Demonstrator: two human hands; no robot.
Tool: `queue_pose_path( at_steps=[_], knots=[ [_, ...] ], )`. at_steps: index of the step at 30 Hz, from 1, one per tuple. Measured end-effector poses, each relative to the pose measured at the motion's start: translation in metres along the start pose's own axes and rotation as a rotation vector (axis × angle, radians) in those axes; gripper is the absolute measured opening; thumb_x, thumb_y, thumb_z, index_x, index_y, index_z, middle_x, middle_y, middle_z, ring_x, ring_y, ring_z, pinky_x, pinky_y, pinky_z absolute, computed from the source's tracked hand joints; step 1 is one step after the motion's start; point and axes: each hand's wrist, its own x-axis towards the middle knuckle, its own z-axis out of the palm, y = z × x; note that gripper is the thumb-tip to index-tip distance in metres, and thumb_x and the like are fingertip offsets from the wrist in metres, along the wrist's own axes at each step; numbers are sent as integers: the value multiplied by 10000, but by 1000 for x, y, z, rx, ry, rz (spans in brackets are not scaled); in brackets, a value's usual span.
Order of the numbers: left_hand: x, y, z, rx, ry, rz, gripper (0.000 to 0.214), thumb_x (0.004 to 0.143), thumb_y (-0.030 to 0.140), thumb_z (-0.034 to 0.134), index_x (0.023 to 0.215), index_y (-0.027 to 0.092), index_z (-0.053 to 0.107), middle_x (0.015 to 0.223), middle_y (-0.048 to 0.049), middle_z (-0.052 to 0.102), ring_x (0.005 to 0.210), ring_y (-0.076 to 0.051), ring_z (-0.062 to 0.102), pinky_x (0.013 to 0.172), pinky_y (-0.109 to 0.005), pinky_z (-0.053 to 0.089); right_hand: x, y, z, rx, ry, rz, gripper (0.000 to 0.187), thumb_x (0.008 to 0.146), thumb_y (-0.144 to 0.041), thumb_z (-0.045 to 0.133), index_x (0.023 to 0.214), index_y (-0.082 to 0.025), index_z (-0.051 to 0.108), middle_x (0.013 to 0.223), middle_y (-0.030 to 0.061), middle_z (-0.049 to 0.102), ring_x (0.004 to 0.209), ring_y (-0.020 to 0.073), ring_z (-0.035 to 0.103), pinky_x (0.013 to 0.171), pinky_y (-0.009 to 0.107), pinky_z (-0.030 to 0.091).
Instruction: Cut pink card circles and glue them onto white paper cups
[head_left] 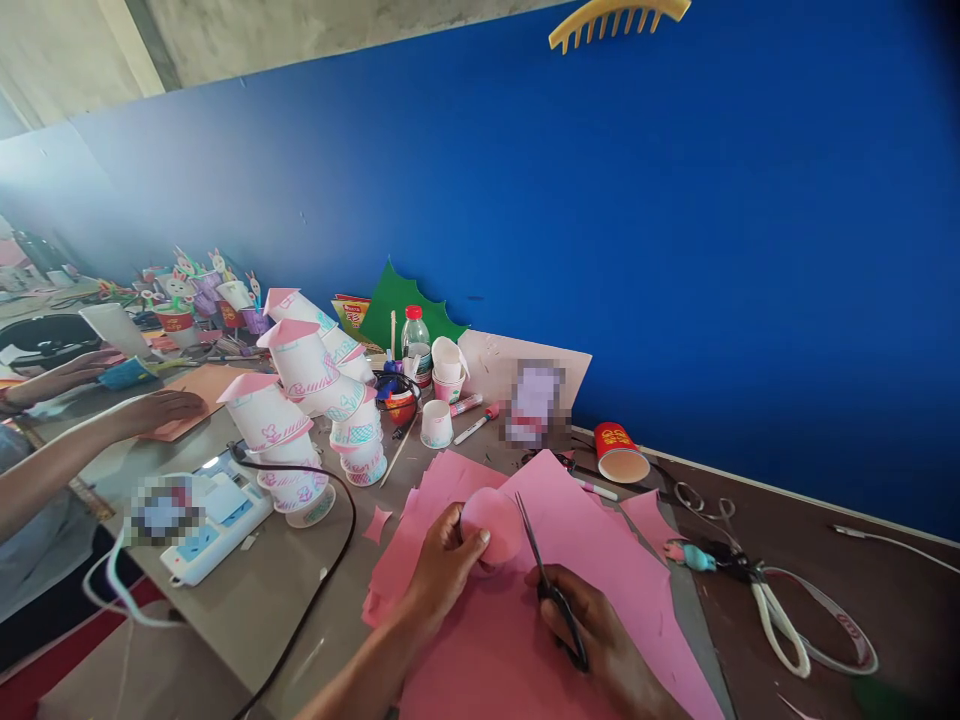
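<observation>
My left hand (444, 562) pinches a round pink paper disc (495, 522), thumb on top and fingers curled behind it. A pale curved edge shows just under the disc; I cannot make out what it belongs to. Black-handled scissors (534, 540) are gripped in my right hand (585, 622), blades pointing up and away, just right of the disc and apart from it. Both hands are above a pile of pink paper sheets (480, 660). A small pink offcut (377, 524) lies left of the pile.
Stacked decorated paper cups (296, 440) with pink tops stand left, near a power strip (217, 530) and black cable. A red paper cup (621, 452) lies right, by a lanyard (780, 620). A blue partition (675, 220) rises behind. Another person's hand (169, 410) rests on orange paper.
</observation>
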Motion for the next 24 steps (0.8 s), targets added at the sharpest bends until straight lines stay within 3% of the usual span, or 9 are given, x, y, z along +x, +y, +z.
queue_pose_path(
  at_steps=[12, 19, 24],
  knots=[
    [-3, 4, 1, 82, -34, -19, 221, 728, 289, 531, 640, 210, 344, 606, 68, 280, 570, -100, 270, 510, -219, 243, 1, 0, 2, -28, 61, 26, 461, 754, -619, 528, 909, -190, 589, 562, -63, 343, 518, 109, 296, 459, 222, 300],
    [-3, 2, 1, 109, -51, -11, 204, 739, 300, 525, 659, 206, 363, 628, 64, 292, 587, -104, 269, 522, -221, 245, -1, -19, 4, -7, 29, 67, 512, 704, -671, 551, 860, -184, 583, 559, -67, 319, 521, 105, 274, 471, 229, 278],
    [-3, 2, 1, 111, -55, -6, 222, 742, 295, 529, 654, 208, 344, 623, 66, 273, 580, -101, 251, 513, -222, 225, -2, -17, 3, -16, 18, 79, 525, 719, -687, 524, 881, -189, 560, 568, -73, 296, 524, 103, 255, 469, 226, 239]
  ],
)
